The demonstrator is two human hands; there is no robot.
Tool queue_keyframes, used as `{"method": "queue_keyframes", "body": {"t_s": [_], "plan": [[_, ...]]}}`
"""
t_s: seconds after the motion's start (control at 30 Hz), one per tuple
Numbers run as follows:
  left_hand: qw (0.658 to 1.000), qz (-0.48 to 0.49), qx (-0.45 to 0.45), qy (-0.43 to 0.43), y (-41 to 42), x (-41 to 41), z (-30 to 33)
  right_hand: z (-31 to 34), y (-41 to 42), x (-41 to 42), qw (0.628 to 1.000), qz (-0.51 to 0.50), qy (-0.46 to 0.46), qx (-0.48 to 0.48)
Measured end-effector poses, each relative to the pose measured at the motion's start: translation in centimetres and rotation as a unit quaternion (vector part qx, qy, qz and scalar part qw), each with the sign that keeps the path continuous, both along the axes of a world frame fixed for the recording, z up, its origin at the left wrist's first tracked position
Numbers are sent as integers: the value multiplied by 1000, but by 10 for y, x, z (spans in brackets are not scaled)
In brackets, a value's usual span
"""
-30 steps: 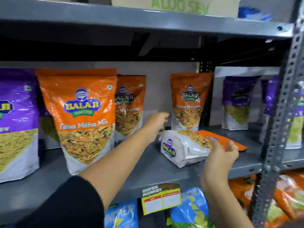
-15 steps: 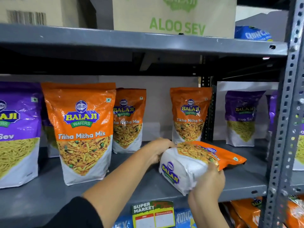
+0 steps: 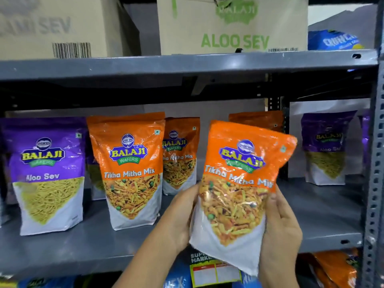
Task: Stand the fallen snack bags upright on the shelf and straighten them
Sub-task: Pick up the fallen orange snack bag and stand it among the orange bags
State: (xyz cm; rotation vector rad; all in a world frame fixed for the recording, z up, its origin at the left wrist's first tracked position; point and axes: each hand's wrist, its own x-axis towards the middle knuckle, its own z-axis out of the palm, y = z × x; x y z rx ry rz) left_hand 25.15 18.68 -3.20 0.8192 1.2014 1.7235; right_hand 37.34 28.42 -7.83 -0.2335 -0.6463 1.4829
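We've got the Tikha Mitha Mix bag (image 3: 239, 190) in the lower right-center of the frame, lifted off the shelf (image 3: 62, 252) and held in front of it, label facing us, top tilted a bit to the right. Our left hand (image 3: 178, 221) clasps its left edge; our right hand (image 3: 280, 231) wraps the right edge, fingers behind, thumb on the front. Bottom corner of the bag hangs over the shelf's front lip, in front of a yellow price tag (image 3: 216, 273).

Behind it, upper right-center, another orange bag (image 3: 257, 119) is mostly hidden. Left of center, two more Tikha Mitha Mix bags stand upright: a front one (image 3: 128, 171) and a rear one (image 3: 180, 154). Far left, a purple Aloo Sev bag (image 3: 47, 173) stands upright; another purple one (image 3: 326, 146) sits at the right, near the perforated upright (image 3: 374, 163).

Top of frame: an Aloo Sev carton (image 3: 232, 28) and a 2nd carton (image 3: 52, 26) on the shelf above.
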Motion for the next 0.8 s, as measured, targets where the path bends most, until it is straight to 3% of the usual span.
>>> {"method": "queue_keyframes", "body": {"t_s": [0.07, 0.13, 0.37, 0.8], "plan": [[998, 32, 45, -9, 1, -3, -8, 3, -14, 2, 993, -56, -77, 71], [993, 78, 87, -12, -1, -2, -14, 13, -19, 1, 987, -49, -121, 90], [936, 290, 185, 69, -17, 12, -27, 21, -15, 6, 977, -72, -159, 119], [920, 300, 233, 98, -31, 9, -12, 23, -3, -3, 989, -40, -107, 91]]}}
